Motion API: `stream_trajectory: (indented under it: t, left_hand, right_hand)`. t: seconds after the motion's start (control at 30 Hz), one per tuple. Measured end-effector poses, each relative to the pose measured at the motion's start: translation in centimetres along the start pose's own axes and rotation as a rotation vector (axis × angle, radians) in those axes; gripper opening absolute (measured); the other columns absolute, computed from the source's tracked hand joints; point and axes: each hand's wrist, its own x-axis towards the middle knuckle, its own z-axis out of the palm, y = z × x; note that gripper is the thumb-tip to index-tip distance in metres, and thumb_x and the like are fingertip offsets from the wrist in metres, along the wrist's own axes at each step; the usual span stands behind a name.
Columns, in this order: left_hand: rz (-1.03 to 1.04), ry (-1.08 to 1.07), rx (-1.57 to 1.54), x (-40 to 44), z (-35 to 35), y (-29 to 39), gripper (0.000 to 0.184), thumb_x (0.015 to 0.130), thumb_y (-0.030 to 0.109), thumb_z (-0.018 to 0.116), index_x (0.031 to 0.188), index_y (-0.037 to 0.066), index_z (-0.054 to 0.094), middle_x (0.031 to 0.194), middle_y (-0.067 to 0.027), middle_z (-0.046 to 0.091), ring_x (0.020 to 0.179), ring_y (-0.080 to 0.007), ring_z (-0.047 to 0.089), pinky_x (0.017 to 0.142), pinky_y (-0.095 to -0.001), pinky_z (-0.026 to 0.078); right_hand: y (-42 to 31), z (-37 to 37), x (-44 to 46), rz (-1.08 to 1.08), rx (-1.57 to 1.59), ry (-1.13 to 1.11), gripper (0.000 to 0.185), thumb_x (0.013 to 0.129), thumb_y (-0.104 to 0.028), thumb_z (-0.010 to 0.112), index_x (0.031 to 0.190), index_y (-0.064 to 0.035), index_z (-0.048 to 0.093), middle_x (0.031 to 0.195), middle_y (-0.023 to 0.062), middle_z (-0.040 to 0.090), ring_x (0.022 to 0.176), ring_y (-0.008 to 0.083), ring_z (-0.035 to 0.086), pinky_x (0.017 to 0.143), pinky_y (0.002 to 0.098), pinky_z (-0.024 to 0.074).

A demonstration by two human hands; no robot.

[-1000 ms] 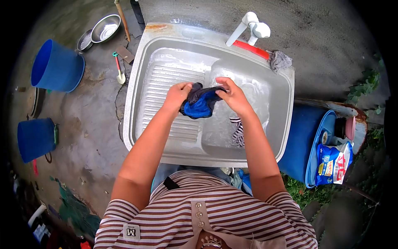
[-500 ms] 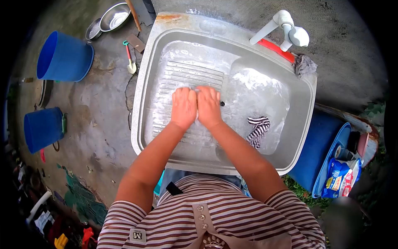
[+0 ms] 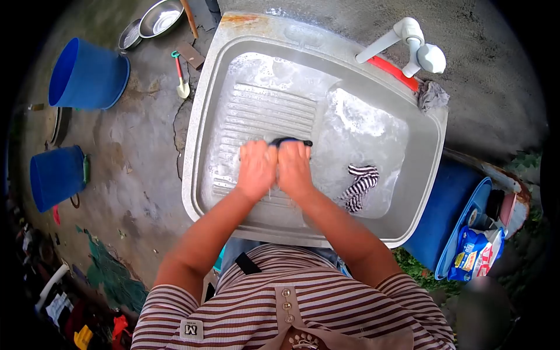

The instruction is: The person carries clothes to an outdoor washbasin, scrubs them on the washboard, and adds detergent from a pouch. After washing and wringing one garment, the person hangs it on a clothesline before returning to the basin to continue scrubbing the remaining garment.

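My left hand (image 3: 256,169) and my right hand (image 3: 296,168) press side by side over the ribbed washboard (image 3: 271,114) of the sink. Both are closed on a dark piece of cloth (image 3: 290,141), which pokes out beyond the fingertips. Most of it is hidden under the hands, so its kind is unclear. Right of my right hand, a black-and-white striped sock (image 3: 361,185) lies in the sudsy, deeper side of the stone sink (image 3: 429,146).
A white tap (image 3: 417,49) rises at the back right, near a red strip (image 3: 394,71) and a crumpled grey cloth (image 3: 433,96). Blue buckets (image 3: 87,76) stand on the left floor. A detergent bag (image 3: 475,254) sits on a blue barrel (image 3: 446,213) at the right.
Both hands have slid toward my body along the washboard ribs. More of the dark cloth shows beyond the fingers. The striped sock stays in the basin.
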Motion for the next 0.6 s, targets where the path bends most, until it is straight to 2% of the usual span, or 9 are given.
stream_trajectory:
  t: [0.07, 0.13, 0.17, 0.23, 0.3, 0.37, 0.43, 0.53, 0.6]
  left_hand:
    - [-0.096, 0.124, -0.009, 6.6, 1.0, -2.0, 0.012, 0.095, 0.019, 0.056, 0.092, 0.007, 0.059, 0.099, -0.0153, 0.054, 0.096, -0.0349, 0.05, 0.087, -0.0492, 0.037]
    - [-0.159, 0.257, 0.081, 11.3, 1.1, -2.8, 0.014, 0.095, 0.02, 0.059, 0.091, 0.008, 0.061, 0.101, -0.014, 0.056, 0.098, -0.0343, 0.051, 0.092, -0.0493, 0.036]
    - [-0.157, 0.272, 0.081, 11.6, 1.1, -2.8, 0.014, 0.095, 0.02, 0.059, 0.091, 0.008, 0.061, 0.101, -0.014, 0.056, 0.098, -0.0343, 0.051, 0.092, -0.0493, 0.036]
    - [-0.037, 0.492, 0.14, 10.8, 1.3, -2.8, 0.016, 0.096, 0.022, 0.061, 0.088, 0.008, 0.062, 0.099, -0.0118, 0.057, 0.099, -0.0345, 0.051, 0.093, -0.0496, 0.037]
    - [-0.105, 0.332, 0.004, 6.4, 1.0, -1.6, 0.014, 0.095, 0.02, 0.062, 0.087, 0.008, 0.063, 0.097, -0.0106, 0.058, 0.097, -0.0336, 0.051, 0.089, -0.0487, 0.038]
    - [-0.007, 0.206, -0.096, 1.3, -0.8, 0.1, 0.009, 0.091, 0.016, 0.065, 0.086, 0.009, 0.061, 0.091, -0.0108, 0.056, 0.09, -0.0329, 0.05, 0.081, -0.0461, 0.038]
    - [0.033, 0.162, -0.142, -2.6, -1.5, 1.6, 0.008, 0.088, 0.015, 0.065, 0.086, 0.009, 0.06, 0.09, -0.0105, 0.055, 0.089, -0.0331, 0.05, 0.08, -0.0458, 0.038]
    - [0.019, 0.084, -0.066, -0.3, -0.4, -0.3, 0.008, 0.088, 0.016, 0.063, 0.085, 0.009, 0.06, 0.091, -0.0107, 0.055, 0.089, -0.0331, 0.05, 0.08, -0.0459, 0.038]
    - [-0.042, 0.132, 0.037, 5.0, 0.1, -1.7, 0.014, 0.093, 0.019, 0.06, 0.085, 0.009, 0.06, 0.091, -0.0112, 0.059, 0.092, -0.033, 0.053, 0.081, -0.0453, 0.038]
  right_hand:
    - [1.7, 0.9, 6.4, 0.08, -0.029, 0.079, 0.01, 0.082, -0.014, 0.063, 0.089, -0.0069, 0.062, 0.104, 0.011, 0.059, 0.101, 0.0322, 0.054, 0.088, 0.0476, 0.0378]
    - [3.1, 1.6, 10.8, 0.071, -0.171, 0.284, 0.01, 0.084, -0.014, 0.062, 0.092, -0.0077, 0.063, 0.104, 0.0097, 0.06, 0.102, 0.0311, 0.053, 0.089, 0.0465, 0.0373]
    - [3.2, 1.4, 11.2, 0.059, -0.175, 0.294, 0.01, 0.084, -0.014, 0.062, 0.092, -0.0077, 0.063, 0.104, 0.0097, 0.06, 0.102, 0.0311, 0.053, 0.089, 0.0465, 0.0373]
    - [2.5, 1.2, 10.8, 0.099, -0.17, 0.319, 0.011, 0.085, -0.012, 0.061, 0.095, -0.0074, 0.063, 0.104, 0.0096, 0.06, 0.103, 0.0311, 0.053, 0.09, 0.0462, 0.0376]
    - [0.9, 0.0, 6.1, 0.079, -0.016, 0.121, 0.013, 0.085, -0.011, 0.061, 0.096, -0.0066, 0.062, 0.104, 0.0106, 0.06, 0.104, 0.0321, 0.053, 0.09, 0.0466, 0.0381]
    - [-0.4, -1.3, 0.5, 0.041, 0.08, 0.009, 0.012, 0.084, -0.011, 0.061, 0.095, -0.0055, 0.06, 0.102, 0.0107, 0.06, 0.101, 0.0326, 0.053, 0.087, 0.0464, 0.0382]
    - [-2.2, -2.1, -2.8, -0.042, 0.104, 0.039, 0.012, 0.083, -0.009, 0.061, 0.095, -0.0055, 0.059, 0.101, 0.0098, 0.06, 0.097, 0.0322, 0.054, 0.085, 0.045, 0.0382]
    - [-1.1, -0.4, -0.2, -0.054, 0.056, 0.112, 0.012, 0.083, -0.007, 0.06, 0.096, -0.0058, 0.059, 0.101, 0.0097, 0.06, 0.096, 0.0317, 0.055, 0.085, 0.044, 0.0385]
    - [-0.4, 0.4, 4.5, 0.057, -0.001, 0.185, 0.01, 0.084, -0.006, 0.059, 0.094, -0.0067, 0.059, 0.099, 0.0095, 0.06, 0.096, 0.0318, 0.055, 0.086, 0.0436, 0.0386]
